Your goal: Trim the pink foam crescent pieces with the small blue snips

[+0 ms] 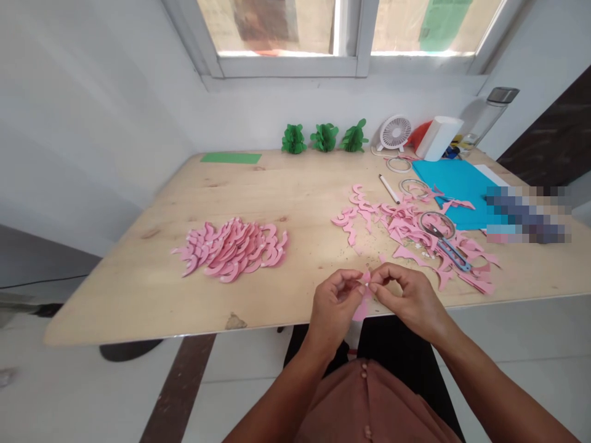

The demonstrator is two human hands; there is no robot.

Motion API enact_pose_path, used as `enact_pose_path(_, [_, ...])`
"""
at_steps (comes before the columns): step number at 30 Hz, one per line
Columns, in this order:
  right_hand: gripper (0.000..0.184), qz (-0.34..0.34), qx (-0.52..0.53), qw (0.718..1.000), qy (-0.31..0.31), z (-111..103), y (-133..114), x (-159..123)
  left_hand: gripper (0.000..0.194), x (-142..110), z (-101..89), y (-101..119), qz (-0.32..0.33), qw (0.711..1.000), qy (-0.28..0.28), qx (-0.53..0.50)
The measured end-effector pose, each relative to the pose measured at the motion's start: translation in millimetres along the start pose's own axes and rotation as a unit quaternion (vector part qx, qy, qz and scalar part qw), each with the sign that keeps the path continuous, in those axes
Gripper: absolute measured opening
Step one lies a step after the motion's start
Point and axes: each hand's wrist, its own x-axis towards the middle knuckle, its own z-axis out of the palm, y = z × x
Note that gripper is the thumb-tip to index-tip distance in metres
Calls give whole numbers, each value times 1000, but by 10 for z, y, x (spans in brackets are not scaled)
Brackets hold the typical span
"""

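Observation:
Close to the table's front edge, my left hand (339, 301) and my right hand (406, 298) meet, fingertips pinched together on a small pink paper piece (361, 309). Part of the piece hangs below the fingers, and a small white spot shows where the fingertips meet. The fingers hide the rest of its shape. Left of my hands lies a heap of curved pink paper cutouts (235, 249), several with whitish spots. Beyond my hands are smaller curved pink pieces (353, 215).
Pink paper scraps (406, 224) spread at the right with a blue cutter (455, 253), tape rolls (399, 165) and a pen (389, 189). Behind them are blue sheets (462, 209). Along the wall stand green paper figures (324, 138), a fan (394, 133) and a bottle (492, 117). A green strip (231, 158) lies back left.

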Motion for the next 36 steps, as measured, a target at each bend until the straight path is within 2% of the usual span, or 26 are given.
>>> enact_pose_path(9, [10,20,23,1000,2,26,4,-79,15,3,1,7,-27,999,-23,-28])
enact_pose_path(13, [9,23,18,999,27,29,26,-125,17,4,-10,-41,-14,1000,-16,-3])
enact_pose_path(16, [7,-7,29,998,54,50,30,-176,16,5,-15,-72,20,999,-2,35])
enact_pose_path(20, [7,-59,62,995,53,97,38,-230,14,5,-14,-95,57,996,8,64])
enact_pose_path(25, [8,-83,35,992,84,118,82,-248,10,-8,-11,-80,85,992,23,95])
enact_pose_path(30, [8,-106,-7,989,103,119,85,-253,6,-18,-3,-60,90,991,21,99])
enact_pose_path(36, [8,-101,-41,988,106,138,77,-229,5,-15,7,-52,80,993,24,83])
